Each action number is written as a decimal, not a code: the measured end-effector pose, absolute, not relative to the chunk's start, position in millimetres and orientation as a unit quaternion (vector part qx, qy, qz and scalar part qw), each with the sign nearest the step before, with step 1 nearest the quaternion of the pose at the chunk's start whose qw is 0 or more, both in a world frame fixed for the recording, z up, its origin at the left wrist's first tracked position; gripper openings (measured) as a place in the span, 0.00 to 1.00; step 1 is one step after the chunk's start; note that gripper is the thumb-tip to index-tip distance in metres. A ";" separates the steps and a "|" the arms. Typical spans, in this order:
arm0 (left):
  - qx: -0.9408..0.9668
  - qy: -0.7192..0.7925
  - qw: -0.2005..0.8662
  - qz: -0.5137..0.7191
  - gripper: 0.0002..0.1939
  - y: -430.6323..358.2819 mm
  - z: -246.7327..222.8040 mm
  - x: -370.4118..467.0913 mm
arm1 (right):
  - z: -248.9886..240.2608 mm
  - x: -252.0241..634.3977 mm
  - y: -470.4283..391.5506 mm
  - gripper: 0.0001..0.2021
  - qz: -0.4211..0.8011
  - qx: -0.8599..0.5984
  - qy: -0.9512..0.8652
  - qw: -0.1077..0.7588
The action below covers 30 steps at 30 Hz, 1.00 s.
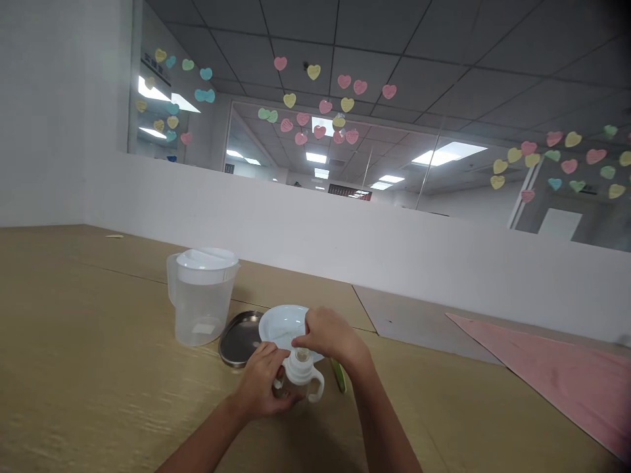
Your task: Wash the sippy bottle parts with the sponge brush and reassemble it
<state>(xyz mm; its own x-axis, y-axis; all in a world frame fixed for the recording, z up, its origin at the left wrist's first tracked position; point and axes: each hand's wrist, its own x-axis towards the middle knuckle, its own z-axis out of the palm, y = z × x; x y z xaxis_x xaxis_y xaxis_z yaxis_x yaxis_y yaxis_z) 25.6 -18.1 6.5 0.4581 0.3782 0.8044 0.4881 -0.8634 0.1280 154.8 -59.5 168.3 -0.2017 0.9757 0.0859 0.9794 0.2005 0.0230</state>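
Observation:
A small clear bottle with a white collar and two white side handles point(300, 369) stands upright low in the middle of the head view. My left hand point(265, 384) is wrapped round its body from the left. Just above the bottle's top is my right hand point(329, 334), its fingers curled together with the thumb pointing left; what they hold, if anything, is hidden. A translucent nipple-like tip shows at the bottle's top, under the thumb. Behind the hands lies a pale blue-white plate point(280, 322).
A lidded translucent pitcher point(202, 299) stands at the left, beside a round dark metal tray point(239, 338). Right of the bottle lies a green, long object point(339, 376). A pink sheet point(557, 374) covers the right side. A white wall point(296, 226) and glass rise behind the table.

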 end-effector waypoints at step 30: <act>-0.800 -0.306 -0.033 -0.515 0.16 -14.2 6.3 9.2 | 163.6 174.0 -25.7 0.06 -0.094 -0.649 -0.723 0.218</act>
